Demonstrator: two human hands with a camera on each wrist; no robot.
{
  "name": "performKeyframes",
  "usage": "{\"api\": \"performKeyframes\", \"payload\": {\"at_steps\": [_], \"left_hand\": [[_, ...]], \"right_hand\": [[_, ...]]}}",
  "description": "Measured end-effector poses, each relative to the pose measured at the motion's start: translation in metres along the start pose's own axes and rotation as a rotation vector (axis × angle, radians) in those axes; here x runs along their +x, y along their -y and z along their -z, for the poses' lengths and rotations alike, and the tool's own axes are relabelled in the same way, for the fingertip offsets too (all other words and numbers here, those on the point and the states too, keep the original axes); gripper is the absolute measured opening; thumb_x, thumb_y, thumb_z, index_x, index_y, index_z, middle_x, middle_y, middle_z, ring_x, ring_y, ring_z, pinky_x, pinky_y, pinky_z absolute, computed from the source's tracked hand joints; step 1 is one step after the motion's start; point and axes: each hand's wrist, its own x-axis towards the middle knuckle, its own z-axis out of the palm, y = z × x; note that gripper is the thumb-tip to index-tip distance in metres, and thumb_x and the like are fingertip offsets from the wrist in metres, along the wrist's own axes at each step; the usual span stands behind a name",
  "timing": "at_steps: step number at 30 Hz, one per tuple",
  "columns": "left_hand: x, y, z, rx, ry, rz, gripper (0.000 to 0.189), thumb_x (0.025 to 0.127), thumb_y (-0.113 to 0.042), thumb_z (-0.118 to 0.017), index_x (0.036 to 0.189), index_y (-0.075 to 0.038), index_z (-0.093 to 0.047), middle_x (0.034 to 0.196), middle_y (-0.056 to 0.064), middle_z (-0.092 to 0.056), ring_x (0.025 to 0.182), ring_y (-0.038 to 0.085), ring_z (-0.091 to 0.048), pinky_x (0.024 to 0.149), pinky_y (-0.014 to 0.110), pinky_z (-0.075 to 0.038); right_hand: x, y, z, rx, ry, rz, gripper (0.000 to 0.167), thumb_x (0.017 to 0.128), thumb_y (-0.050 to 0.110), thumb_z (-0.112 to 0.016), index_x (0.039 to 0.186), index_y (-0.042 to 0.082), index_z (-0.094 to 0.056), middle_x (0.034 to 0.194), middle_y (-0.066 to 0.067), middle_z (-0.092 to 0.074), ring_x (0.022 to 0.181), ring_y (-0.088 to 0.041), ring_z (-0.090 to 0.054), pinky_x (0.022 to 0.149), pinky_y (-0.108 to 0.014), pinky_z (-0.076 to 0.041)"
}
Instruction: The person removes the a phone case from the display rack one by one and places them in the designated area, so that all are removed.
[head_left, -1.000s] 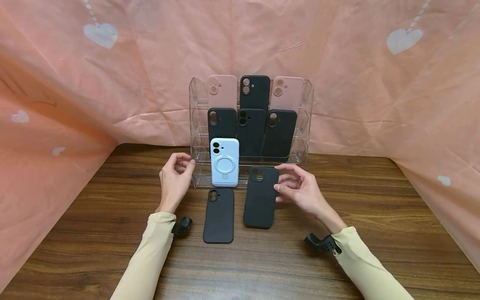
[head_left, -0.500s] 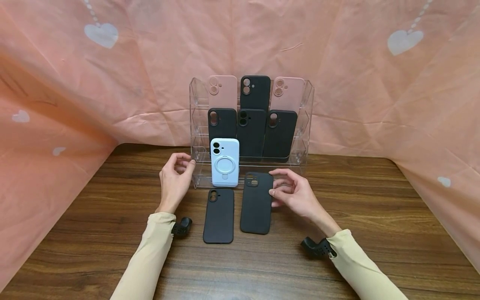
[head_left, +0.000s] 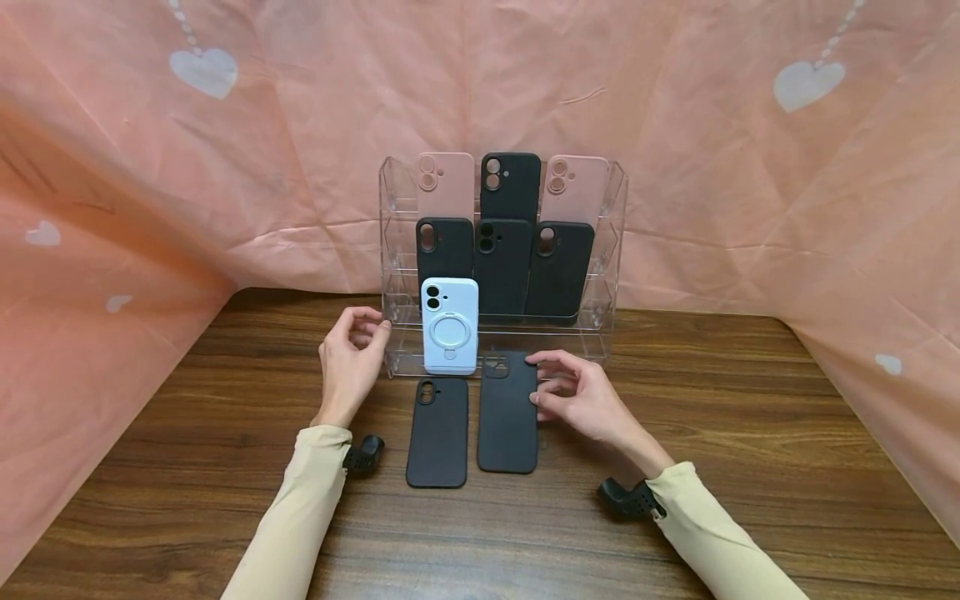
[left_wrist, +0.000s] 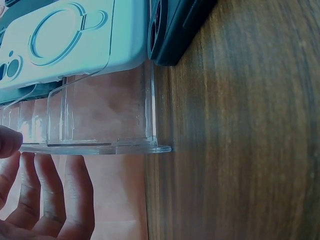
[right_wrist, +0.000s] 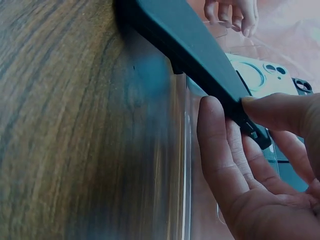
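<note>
My right hand [head_left: 577, 396] pinches the right edge of a black phone case [head_left: 507, 425], thumb on one side and fingers on the other. The case stands tilted before the lowest tier of a clear acrylic display stand [head_left: 540, 343]. At the stand's left side, my left hand [head_left: 352, 354] holds the side panel, thumb by the front edge and fingertips [left_wrist: 75, 162] along the outside. A light blue phone case [head_left: 450, 354] with a ring stands on the lowest tier. A second black phone case [head_left: 437, 433] leans in front of it, touched by neither hand.
Higher tiers hold a row of black cases [head_left: 504, 271], and above them two pink cases [head_left: 573, 179] with a black case [head_left: 512, 187] between. A pink cloth [head_left: 300, 167] hangs behind the wooden table [head_left: 210, 467]. Wrist cameras [head_left: 630, 497] sit beneath both forearms.
My right hand has moved the black case left and toward me, closer beside the other leaning black case. The left hand stays at the stand.
</note>
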Motion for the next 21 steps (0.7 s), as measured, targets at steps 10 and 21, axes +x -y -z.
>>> {"api": "performKeyframes", "payload": {"at_steps": [10,21], "left_hand": [[0.0004,0.0003,0.0003,-0.002,-0.001,-0.004,0.014,0.094,-0.02,-0.072,0.106,-0.014,-0.07,0.089,0.006,-0.071,0.066,0.001,-0.062,0.059,0.017,-0.046],[0.0,0.0003,0.0,-0.006,-0.002,-0.005,0.014,0.093,-0.02,-0.072,0.106,-0.014,-0.07,0.088,0.006,-0.071,0.065,0.001,-0.061,0.058,0.017,-0.046]], "right_hand": [[-0.0012,-0.0031,-0.0034,-0.068,0.083,-0.005,0.057,0.087,-0.006,-0.074,0.141,0.004,-0.058,0.127,-0.027,-0.057,0.094,-0.025,-0.073,0.069,-0.038,-0.065],[-0.0047,-0.0047,-0.0065,-0.117,0.153,-0.032,0.06,0.088,-0.001,-0.076,0.144,0.003,-0.055,0.105,-0.025,-0.073,0.081,-0.021,-0.074,0.068,-0.037,-0.065]]}}
